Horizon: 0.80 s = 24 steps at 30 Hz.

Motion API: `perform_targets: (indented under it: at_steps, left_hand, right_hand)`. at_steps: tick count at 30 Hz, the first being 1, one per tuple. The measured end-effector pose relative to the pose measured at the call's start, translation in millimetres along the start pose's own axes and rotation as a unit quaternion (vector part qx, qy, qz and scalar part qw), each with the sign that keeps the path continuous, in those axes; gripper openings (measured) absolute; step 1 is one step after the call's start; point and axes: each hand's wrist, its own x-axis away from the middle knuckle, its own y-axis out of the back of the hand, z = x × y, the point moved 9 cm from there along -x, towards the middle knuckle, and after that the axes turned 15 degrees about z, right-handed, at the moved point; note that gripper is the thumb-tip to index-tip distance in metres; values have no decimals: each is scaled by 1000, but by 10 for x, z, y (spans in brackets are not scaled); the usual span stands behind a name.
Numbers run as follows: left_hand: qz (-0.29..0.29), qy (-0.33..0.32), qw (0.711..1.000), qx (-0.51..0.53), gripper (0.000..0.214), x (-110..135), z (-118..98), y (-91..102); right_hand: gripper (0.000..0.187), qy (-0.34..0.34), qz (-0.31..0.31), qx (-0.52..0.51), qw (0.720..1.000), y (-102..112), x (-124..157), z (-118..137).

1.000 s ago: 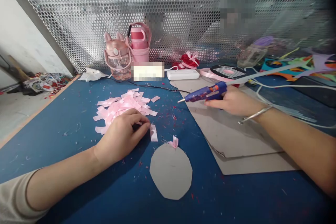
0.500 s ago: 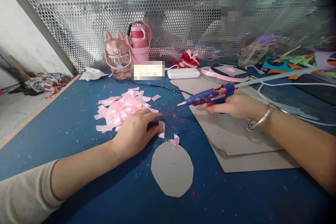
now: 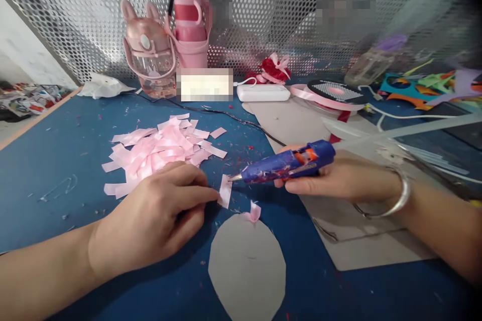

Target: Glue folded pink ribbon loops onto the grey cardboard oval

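Note:
My left hand [image 3: 158,215] rests on the blue table and pinches a short pink ribbon strip [image 3: 225,191] between fingertips and thumb. My right hand [image 3: 339,180] grips a blue glue gun [image 3: 288,163], whose metal tip touches the top of that strip. Just behind my left hand lies a pile of pink ribbon strips [image 3: 161,150]. In front of the hands lies a grey cardboard oval [image 3: 246,266] with one folded pink ribbon piece [image 3: 253,211] stuck at its top edge.
Grey cardboard sheets [image 3: 339,241] lie under my right forearm. At the back stand two pink bottles [image 3: 150,60], a white power bank [image 3: 262,93], a pink ribbon spool [image 3: 331,95] and a red bow [image 3: 273,70] against a perforated metal wall. Cables and coloured paper scraps fill the right.
My right hand brought the glue gun down and left until its tip met the strip held by my left hand. The camera moved closer to the table.

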Motion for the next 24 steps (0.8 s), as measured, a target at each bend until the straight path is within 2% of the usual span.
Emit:
perform_targets:
  at_steps: [3,4,8,10,14,24]
  left_hand:
    - [25,-16,999,-22,34,-50,-48,-57]
    - [29,-15,999,-26,34,-65,-49,-66]
    - [24,-8,999,-27,33,-76,-27,-64]
    - [26,-9,999,-30,32,-68,-27,-68]
    - [33,-12,999,-39,31,-69,-32,-81]
    - [35,-12,998,-44,35,-85,-35,-76]
  right_hand:
    - [46,-20,48,-9,999,-105,-41,-27]
    - [47,-18,46,-3,999,-96,-47,-18]
    - [39,24,64,24,997,-103,-75,94]
    - [36,29,67,28,997,-106,-77,119]
    - [38,-4,73,15,997,-130,-71,70]
    - [39,16,56,23,998,-116,-69,92]
